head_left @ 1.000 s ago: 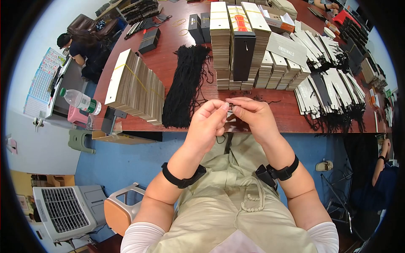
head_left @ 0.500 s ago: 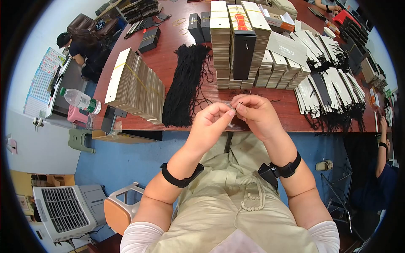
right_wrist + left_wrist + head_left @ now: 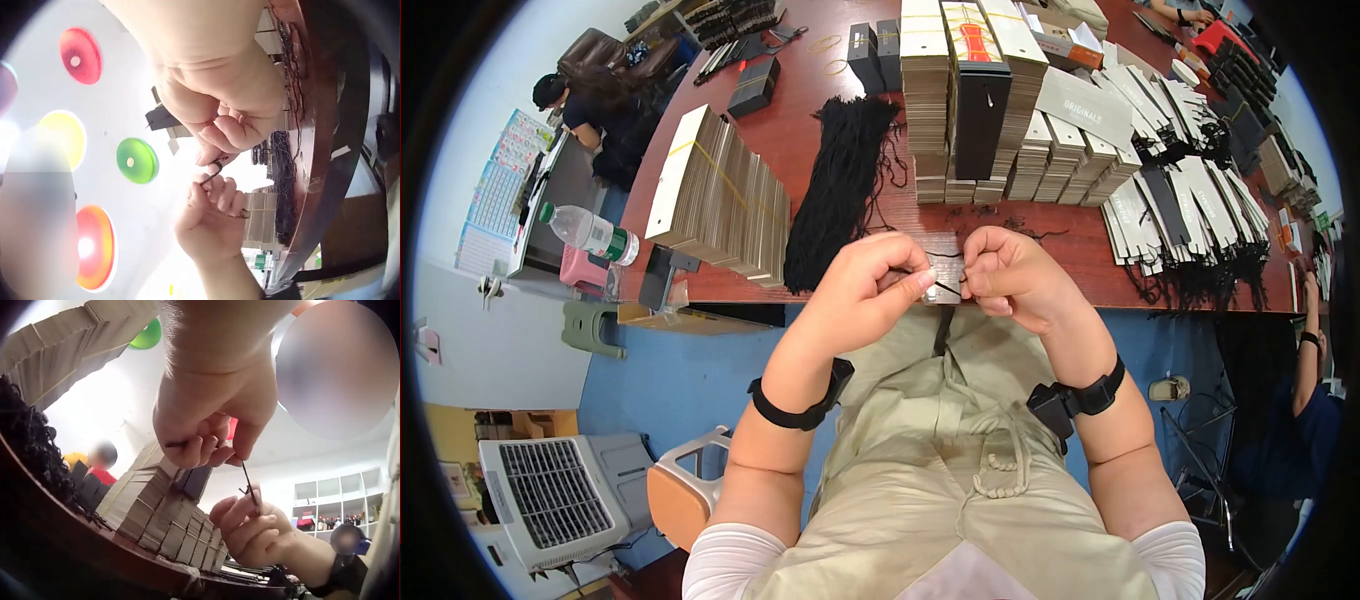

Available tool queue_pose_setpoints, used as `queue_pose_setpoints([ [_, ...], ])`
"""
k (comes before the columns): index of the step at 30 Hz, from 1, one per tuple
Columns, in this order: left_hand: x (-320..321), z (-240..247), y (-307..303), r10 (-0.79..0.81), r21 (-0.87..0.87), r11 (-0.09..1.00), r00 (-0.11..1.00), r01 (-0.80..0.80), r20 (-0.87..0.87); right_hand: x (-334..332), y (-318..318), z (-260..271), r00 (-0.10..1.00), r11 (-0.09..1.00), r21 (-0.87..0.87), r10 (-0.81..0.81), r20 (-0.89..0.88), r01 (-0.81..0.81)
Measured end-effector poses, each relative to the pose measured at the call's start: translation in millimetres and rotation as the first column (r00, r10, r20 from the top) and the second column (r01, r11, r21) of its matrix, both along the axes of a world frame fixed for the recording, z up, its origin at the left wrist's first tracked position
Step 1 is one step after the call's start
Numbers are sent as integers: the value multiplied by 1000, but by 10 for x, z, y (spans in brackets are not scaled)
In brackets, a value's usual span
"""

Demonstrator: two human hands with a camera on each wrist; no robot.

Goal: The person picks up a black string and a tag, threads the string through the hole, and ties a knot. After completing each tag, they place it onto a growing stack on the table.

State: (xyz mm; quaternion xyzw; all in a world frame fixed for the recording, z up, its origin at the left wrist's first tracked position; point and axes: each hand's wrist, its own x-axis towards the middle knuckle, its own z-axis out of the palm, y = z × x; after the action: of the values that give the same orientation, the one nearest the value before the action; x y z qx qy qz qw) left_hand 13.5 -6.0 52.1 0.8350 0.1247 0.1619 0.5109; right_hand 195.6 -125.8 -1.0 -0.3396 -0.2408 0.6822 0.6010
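A thin black cord (image 3: 946, 288) spans the small gap between the two hands, just over the table's front edge. My left hand (image 3: 862, 290) pinches one end between thumb and forefinger, its other fingers curled in. Thumb and fingertips of my right hand (image 3: 1022, 282) pinch the other end. In the left wrist view the cord (image 3: 248, 478) runs taut from one hand to the other, with a short tail sticking out near the right fingertips. A bundle of black cords (image 3: 840, 190) lies left of the hands.
A banded stack of pale cards (image 3: 720, 195) stands at the left of the red-brown table (image 3: 755, 125). Taller card stacks (image 3: 924, 110) rise beyond the hands. Cards with black cords (image 3: 1190, 215) lie fanned at the right. A plastic bottle (image 3: 590, 232) is at the far left.
The hands were together at the fingertips and have moved apart, the left one to the left. The black cord now shows stretched between them.
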Motion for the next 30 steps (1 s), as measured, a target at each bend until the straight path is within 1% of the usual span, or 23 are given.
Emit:
queue_pose_setpoints([
  [1,-1,43,16,-20,82,996,1000,18,21,-29,-7,43,995,999,-35,-15,100,19],
  [3,90,-16,12,-106,241,968,983,67,151,-123,-13,165,953,993,-94,-34,302,65],
  [4,145,-51,-4,-157,322,943,965,83,210,-170,-13,199,924,993,-80,-55,378,91],
  [6,226,-93,-44,-101,325,945,969,23,227,-254,-24,242,847,989,-45,-97,523,141],
  [7,249,-117,-54,-75,326,945,969,-6,235,-268,-32,248,844,985,-20,-139,517,174],
  [8,247,-166,-57,-23,238,971,971,-35,238,-277,-40,252,841,978,5,-180,511,207],
  [9,254,-173,-64,53,276,952,959,-132,277,-278,-46,252,835,970,30,-223,502,241],
  [11,273,-186,-78,191,337,886,912,-319,362,-242,-45,186,855,951,38,-293,428,307],
  [12,232,-227,-59,222,278,908,923,-313,314,-226,-46,149,861,940,40,-327,390,339],
  [13,216,-276,-89,245,114,952,930,-284,275,-216,-49,125,856,932,46,-348,384,358],
  [14,194,-327,-128,260,-54,966,937,-255,232,-209,-47,104,850,925,52,-368,376,377],
  [15,183,-382,-151,269,-221,949,945,-226,186,-205,-45,96,846,917,58,-387,368,394],
  [16,200,-444,-165,229,-175,966,940,-189,251,-211,-41,101,844,915,64,-394,365,399],
  [19,207,-483,-259,281,-290,933,933,-211,226,-235,-26,99,851,915,68,-396,344,399],
  [20,213,-471,-259,286,-203,950,919,-236,270,-235,-18,76,861,920,63,-385,331,387],
  [23,202,-415,-293,299,25,950,929,-312,217,-247,-17,57,880,923,54,-380,285,381],
  [24,207,-418,-296,293,124,935,922,-331,252,-254,-20,55,884,922,51,-383,268,384],
  [26,227,-419,-289,270,316,873,908,-371,321,-257,-24,106,921,930,-17,-361,149,367],
  [27,229,-411,-270,248,382,843,904,-378,347,-253,-21,126,932,933,-49,-351,87,356],
  [29,229,-393,-233,198,505,770,898,-391,394,-218,-14,108,946,948,-48,-310,94,315],
  [30,236,-379,-241,180,529,756,900,-385,398,-199,-13,102,952,954,-47,-290,97,296],
])
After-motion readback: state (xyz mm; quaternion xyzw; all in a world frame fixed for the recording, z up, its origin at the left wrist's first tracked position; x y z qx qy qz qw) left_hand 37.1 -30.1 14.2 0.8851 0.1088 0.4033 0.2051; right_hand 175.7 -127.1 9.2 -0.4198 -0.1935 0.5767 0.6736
